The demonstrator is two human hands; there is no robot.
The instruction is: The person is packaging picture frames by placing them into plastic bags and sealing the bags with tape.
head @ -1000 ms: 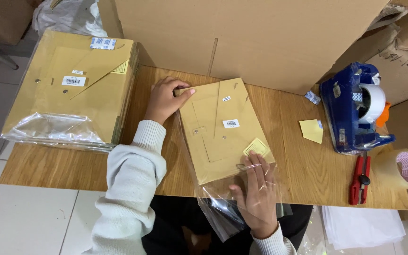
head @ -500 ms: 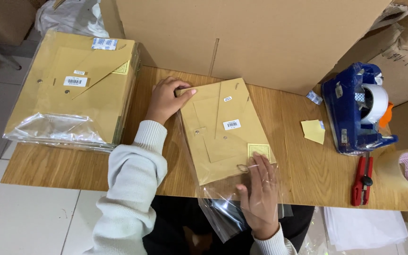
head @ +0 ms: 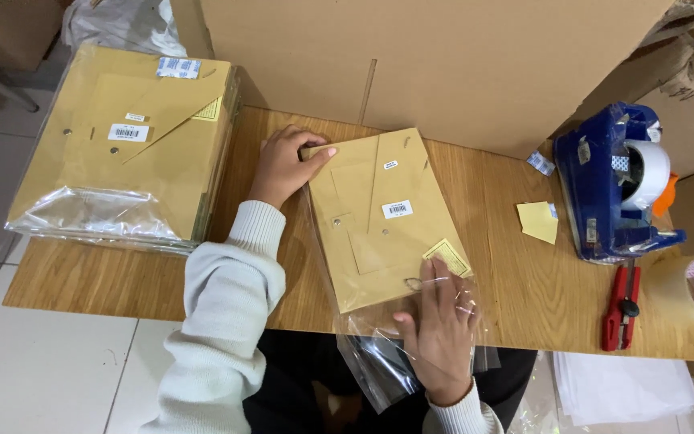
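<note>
We've got bare table (head: 516, 289) to pass thru btwn the envelope (head: 383, 221) and the tape dispenser (head: 616, 185), w/ only a yellow slip (head: 538, 221) there, while the envelope stack (head: 126, 145) blocks left and the cardboard box (head: 443, 64) walls off the back.
</note>
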